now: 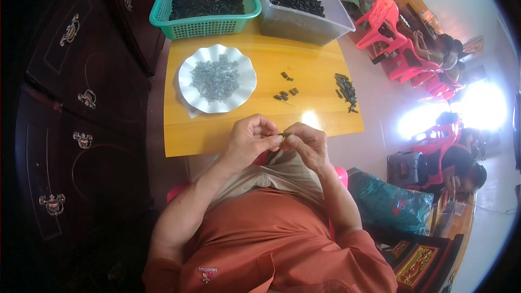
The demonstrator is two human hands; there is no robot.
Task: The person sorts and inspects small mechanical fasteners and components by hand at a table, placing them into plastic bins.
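a yellow wooden table (304,65) carries a green plastic mesh basket (206,24), a clear plastic tub (304,21) and a white scalloped plate (187,89). at its near edge, the left hand (251,142) and right hand (307,144) pinch a small dark part (283,134) between closed fingertips.

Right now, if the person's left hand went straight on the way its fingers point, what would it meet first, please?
The left hand points right, so it would meet the right hand at once; both pinch one small dark part between their fingertips.

tiny dark part (283,134) mostly hidden between fingertips, green basket (163,13) cut off at top edge, grey pieces on white plate (187,89) too small to tell
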